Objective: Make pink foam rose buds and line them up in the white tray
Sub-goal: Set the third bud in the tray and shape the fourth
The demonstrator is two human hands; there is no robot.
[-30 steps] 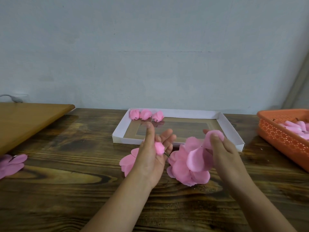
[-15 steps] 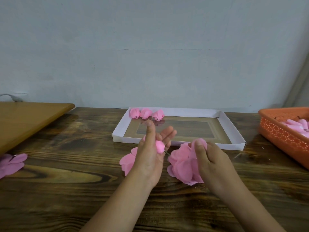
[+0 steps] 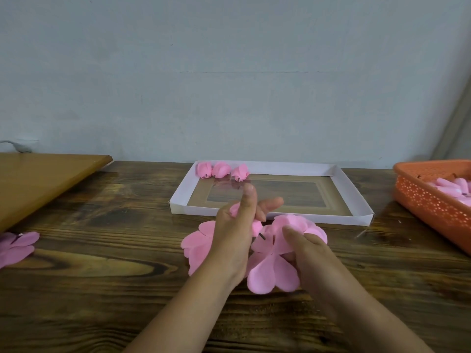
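Holding: left hand (image 3: 233, 238) curled round a small pink bud (image 3: 256, 226)
Pinching: right hand (image 3: 309, 250) on pink petals (image 3: 274, 275)
Tray (image 3: 342, 180): white, on tabletop (image 3: 102, 250), three buds (image 3: 221, 170) in far left corner
Basket (image 3: 430, 200): orange, far right

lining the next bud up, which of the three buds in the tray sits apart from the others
The rightmost bud in the white tray: a gap separates it from the left bud and middle bud, which touch.

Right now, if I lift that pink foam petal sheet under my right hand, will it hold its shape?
Probably not: the petal sheet looks thin, and its lobes already curl under the right hand, so expect it to flop. It likely weighs almost nothing and could slide easily on the wooden table.
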